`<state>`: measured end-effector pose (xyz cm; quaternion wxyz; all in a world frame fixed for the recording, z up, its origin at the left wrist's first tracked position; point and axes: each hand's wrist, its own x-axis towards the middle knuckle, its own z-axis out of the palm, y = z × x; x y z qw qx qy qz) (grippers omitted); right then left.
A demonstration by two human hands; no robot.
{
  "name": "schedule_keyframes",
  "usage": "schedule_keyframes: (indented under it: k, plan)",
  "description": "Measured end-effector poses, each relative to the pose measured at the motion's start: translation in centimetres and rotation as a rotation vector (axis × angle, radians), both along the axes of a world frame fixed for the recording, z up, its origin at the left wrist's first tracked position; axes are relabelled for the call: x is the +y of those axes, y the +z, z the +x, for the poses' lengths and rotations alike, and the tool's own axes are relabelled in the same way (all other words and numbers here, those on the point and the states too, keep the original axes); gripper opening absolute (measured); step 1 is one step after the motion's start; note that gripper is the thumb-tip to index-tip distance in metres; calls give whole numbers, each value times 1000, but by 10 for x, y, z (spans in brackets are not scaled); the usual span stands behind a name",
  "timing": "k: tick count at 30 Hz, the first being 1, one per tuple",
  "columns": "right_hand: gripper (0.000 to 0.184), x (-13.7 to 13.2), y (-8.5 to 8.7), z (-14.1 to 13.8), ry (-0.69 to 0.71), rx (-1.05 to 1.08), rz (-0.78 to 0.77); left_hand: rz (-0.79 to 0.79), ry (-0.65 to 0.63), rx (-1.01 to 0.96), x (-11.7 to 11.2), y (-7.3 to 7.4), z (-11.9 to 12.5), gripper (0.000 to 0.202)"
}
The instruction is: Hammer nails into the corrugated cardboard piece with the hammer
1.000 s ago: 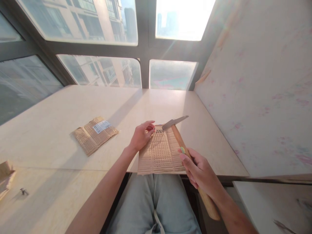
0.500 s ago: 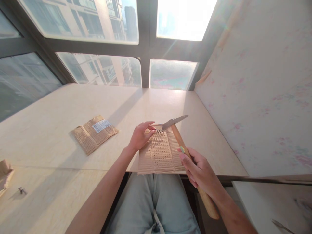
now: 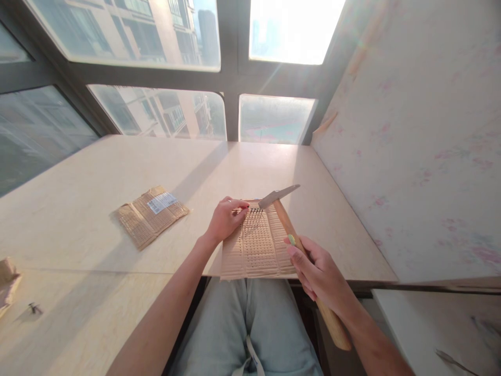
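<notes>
My right hand (image 3: 315,266) is wrapped around the wooden handle of a hammer (image 3: 285,219). Its metal head hangs over the far part of a perforated cardboard sheet (image 3: 258,250), close to a row of dark nails (image 3: 256,210) standing in it. At the left end of that row, my left hand (image 3: 227,219) pinches thumb and forefinger together over the sheet, on what looks like a nail, mostly hidden by the fingertips. Rows of small holes cover the middle of the cardboard, which lies at the table's front edge.
A second piece of cardboard (image 3: 152,214) with a white label lies to the left on the pale table (image 3: 117,162). Several loose nails (image 3: 34,308) and a torn cardboard box (image 3: 8,282) are at the far left. Windows stand behind; a papered wall (image 3: 422,156) bounds the right.
The forefinger and thumb of my left hand have drawn closer together. The hammer and my right hand hold nearly the same place; the view has shifted very slightly.
</notes>
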<state>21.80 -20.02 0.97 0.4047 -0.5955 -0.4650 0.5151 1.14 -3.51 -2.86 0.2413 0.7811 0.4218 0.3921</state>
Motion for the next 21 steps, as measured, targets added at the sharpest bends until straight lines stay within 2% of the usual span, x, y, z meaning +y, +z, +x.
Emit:
schedule_keyframes:
  k: [5, 10, 21]
  plan:
    - [38, 1, 1, 0, 5, -12, -4, 21, -31, 23, 1, 0, 1, 10]
    - [40, 0, 2, 1, 6, -13, -10, 99, 3, 23, 3, -3, -1, 9]
    - [35, 4, 1, -1, 27, -31, 8, 113, -21, 76, 8, -5, -7, 14]
